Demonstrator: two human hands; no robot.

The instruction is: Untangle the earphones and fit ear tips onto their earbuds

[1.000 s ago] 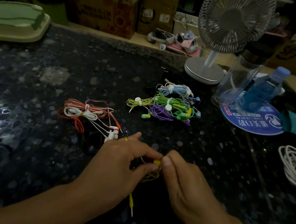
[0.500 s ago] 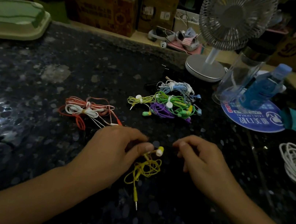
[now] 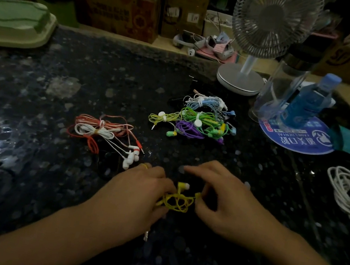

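Yellow earphones [image 3: 178, 200]: I am gripping the tangled bundle with left hand [image 3: 137, 197] and right hand [image 3: 222, 205] fingers above the surface [image 3: 85, 87].

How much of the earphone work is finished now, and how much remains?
Done: cannot tell; no set clearly looks finished.
In hand: the left hand and right hand both grip the still-tangled yellow earphones.
Left: the colourful earphone pile, the red and white earphones and the white earphones lie bundled.
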